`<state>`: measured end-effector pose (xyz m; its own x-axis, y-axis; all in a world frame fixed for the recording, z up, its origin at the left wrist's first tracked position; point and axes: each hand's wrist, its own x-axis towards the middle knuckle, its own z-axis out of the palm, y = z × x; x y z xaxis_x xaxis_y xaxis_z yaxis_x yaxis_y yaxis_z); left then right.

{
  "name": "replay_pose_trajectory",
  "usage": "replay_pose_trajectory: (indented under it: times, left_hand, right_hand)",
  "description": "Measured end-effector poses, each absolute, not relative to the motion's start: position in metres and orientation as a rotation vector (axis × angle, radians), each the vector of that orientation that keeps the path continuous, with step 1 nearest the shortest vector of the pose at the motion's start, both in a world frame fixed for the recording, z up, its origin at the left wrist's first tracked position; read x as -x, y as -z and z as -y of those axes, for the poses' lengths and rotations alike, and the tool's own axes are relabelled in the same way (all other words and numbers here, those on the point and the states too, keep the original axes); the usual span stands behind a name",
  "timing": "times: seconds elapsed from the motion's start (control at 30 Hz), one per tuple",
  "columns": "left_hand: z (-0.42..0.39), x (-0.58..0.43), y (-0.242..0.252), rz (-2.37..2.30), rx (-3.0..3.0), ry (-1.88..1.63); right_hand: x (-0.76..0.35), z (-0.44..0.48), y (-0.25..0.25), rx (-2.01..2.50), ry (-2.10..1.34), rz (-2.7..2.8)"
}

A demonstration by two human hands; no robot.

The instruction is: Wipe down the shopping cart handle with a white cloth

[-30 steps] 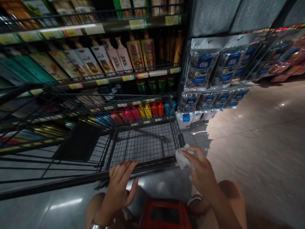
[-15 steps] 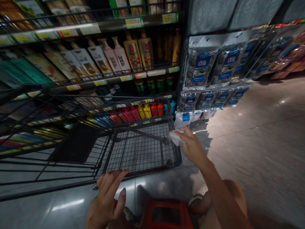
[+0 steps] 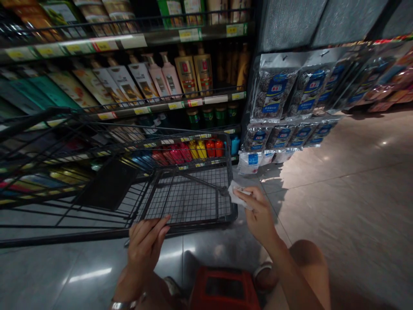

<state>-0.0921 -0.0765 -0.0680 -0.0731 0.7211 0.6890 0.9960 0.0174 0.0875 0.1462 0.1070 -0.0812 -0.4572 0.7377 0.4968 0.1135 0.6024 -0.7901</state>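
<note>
A black wire shopping cart (image 3: 190, 200) lies tipped on its side on the floor in front of me. My left hand (image 3: 146, 243) rests on the cart's near lower rim with its fingers curled over the bar. My right hand (image 3: 260, 213) pinches a crumpled white cloth (image 3: 237, 194) and presses it against the cart's right edge. A red stool (image 3: 224, 288) shows between my knees at the bottom.
Store shelves (image 3: 135, 107) with bottles and boxes stand behind the cart. Packets of scouring pads (image 3: 274, 92) hang on a rack to the right. Grey tiled floor (image 3: 338, 206) stretches away to the right.
My right hand moved the cloth up to the cart's right edge, then slightly down along it. My left hand shifted left and closed onto the lower rim. The cart tilted a little.
</note>
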Motion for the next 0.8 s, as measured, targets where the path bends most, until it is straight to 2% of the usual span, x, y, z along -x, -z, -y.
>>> replay_pose_trajectory:
  times: [0.23,0.43,0.67,0.8]
  left_hand:
    - [0.072,0.086,0.061,1.915,1.719,0.709]
    - [0.044,0.043,0.057,1.845,1.920,0.753]
    - [0.034,0.016,0.057,1.931,1.937,0.786]
    - [0.035,0.018,0.057,1.963,1.924,0.821]
  right_hand:
    - [-0.157,-0.049,0.087,0.752,-0.983,1.811]
    - [-0.170,-0.023,0.080,0.827,-1.244,1.919]
    - [-0.155,-0.048,0.088,0.914,-1.277,1.739]
    - [-0.130,-0.079,0.089,0.921,-1.176,1.593]
